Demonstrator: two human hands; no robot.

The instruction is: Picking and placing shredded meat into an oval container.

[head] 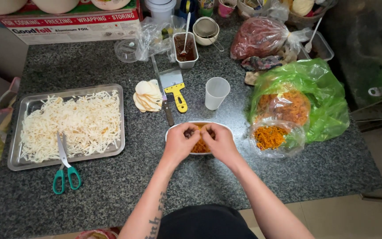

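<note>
The head view shows the left hand (180, 142) and right hand (219, 141) pinched around dark bits over the white oval bowl (226, 128) of orange shreds, mid-sprinkling, calling for even scattering.

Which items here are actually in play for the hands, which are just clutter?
In use:
- left hand and right hand, both over the white bowl
- orange shreds in that bowl

Lying about:
- tray of white shreds
- green scissors
- yellow-handled scraper
- plastic cup
- bags of orange shreds
</note>
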